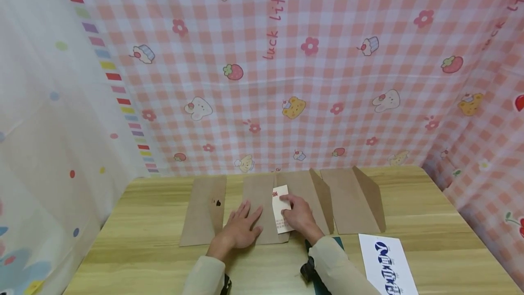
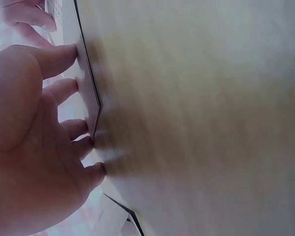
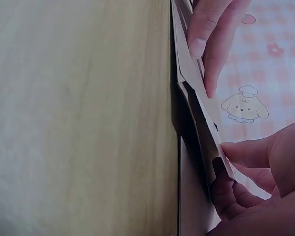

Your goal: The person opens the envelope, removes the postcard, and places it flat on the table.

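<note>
My left hand (image 1: 240,230) rests with spread, straight fingers on a brown paper envelope (image 1: 255,190), second from the left. At that envelope's right side, my right hand (image 1: 300,215) pinches a cream card (image 1: 280,211) with red print. In the right wrist view, the thumb of the right hand (image 3: 265,172) lies on one face and curled fingers sit behind the edge. Whether the envelope's flap is pinched along with the card, I cannot tell. The left wrist view has the left hand's fingertips (image 2: 71,54) touching the envelope (image 2: 88,83).
Another brown envelope (image 1: 196,217) with a small dark mark lies at left. Two more envelopes, one nearer (image 1: 300,183) and one farther right (image 1: 348,204), have flaps spread. A white sheet (image 1: 368,254) with blue print lies front right; something dark green (image 1: 339,241) is partly under the right forearm.
</note>
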{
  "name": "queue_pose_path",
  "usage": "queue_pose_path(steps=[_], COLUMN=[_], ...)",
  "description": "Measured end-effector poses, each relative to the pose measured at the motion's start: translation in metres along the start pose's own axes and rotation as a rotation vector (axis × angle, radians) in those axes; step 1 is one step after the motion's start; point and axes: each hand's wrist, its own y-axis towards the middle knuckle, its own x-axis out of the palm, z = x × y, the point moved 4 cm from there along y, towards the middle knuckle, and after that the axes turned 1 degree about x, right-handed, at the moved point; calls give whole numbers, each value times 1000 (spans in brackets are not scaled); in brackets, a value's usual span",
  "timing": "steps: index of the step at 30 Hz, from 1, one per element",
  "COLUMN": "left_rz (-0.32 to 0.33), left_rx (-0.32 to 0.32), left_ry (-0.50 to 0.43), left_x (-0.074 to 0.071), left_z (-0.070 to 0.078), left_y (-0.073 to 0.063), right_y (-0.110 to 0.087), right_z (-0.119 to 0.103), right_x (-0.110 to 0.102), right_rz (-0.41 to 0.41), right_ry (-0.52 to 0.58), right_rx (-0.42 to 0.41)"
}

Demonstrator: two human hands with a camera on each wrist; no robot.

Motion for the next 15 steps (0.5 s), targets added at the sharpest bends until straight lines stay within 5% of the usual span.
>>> queue_pose_path(steps=[15], left_rz=[-14], left_rx=[-7], left_ry=[20], left_x=[1], left_z=[0], left_y=[1], right_y=[0], right_z=[0], right_x=[-3], right_rz=[0], right_ry=[-28], right_rx=[-18])
